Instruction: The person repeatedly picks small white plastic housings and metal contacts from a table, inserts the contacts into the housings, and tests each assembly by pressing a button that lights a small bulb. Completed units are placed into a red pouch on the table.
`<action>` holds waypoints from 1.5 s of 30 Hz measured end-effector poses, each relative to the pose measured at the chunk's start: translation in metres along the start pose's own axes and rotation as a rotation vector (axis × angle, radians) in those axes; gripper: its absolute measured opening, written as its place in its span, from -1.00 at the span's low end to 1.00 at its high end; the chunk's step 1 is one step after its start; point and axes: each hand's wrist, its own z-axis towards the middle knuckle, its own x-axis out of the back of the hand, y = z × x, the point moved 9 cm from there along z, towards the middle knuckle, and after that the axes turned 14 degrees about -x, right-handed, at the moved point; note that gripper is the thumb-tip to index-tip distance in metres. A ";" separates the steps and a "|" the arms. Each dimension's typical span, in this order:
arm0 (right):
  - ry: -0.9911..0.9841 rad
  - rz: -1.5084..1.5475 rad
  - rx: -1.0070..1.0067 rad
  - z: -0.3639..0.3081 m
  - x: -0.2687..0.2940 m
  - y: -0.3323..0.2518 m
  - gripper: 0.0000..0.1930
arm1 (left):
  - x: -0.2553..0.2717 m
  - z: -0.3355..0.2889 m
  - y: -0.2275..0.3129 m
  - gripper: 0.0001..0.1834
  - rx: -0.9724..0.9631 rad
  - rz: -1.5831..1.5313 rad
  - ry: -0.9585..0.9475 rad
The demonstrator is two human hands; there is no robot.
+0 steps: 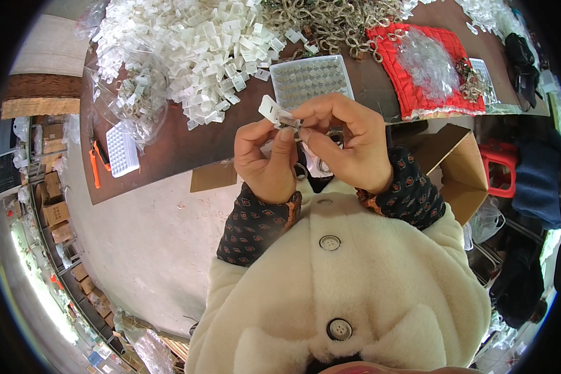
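Note:
In front of my chest, my left hand (267, 156) and my right hand (352, 140) meet with fingertips pinched together. A small white plastic card (269, 108) with a slot sticks up from between my left fingers. Against its lower end, my right thumb and forefinger pinch a small greyish, shiny piece (288, 122), partly hidden by the fingertips. Just beyond my hands lies a white tray (348, 80) with rows of round pieces. A large heap of similar white cards (212, 56) covers the table at the far left.
Metallic chain-like loops (330, 25) are heaped at the back. A red cloth (386, 53) bears clear plastic bags (425, 62). At the left lie an orange-handled tool (95, 165) and a white gridded tray (122, 149). A cardboard box (464, 171) and red stool (498, 165) stand right.

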 end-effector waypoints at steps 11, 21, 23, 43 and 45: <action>-0.256 0.353 -0.305 0.010 -0.008 0.030 -0.79 | 0.006 -0.009 -0.022 -0.82 0.222 -0.259 0.019; 0.077 -0.457 0.304 -0.016 0.010 0.002 -0.70 | 0.026 -0.021 -0.042 -0.85 0.388 -0.285 0.043; 0.208 -0.484 0.224 -0.009 0.035 0.010 -0.73 | 0.037 -0.021 -0.047 -0.84 0.426 -0.262 0.101; 0.218 -0.784 0.145 0.028 0.043 0.034 -0.83 | 0.017 -0.033 -0.070 -0.76 0.595 -0.291 0.015; 0.179 -0.584 0.227 0.017 0.036 0.019 -0.82 | 0.015 -0.031 -0.069 -0.75 0.581 -0.276 0.010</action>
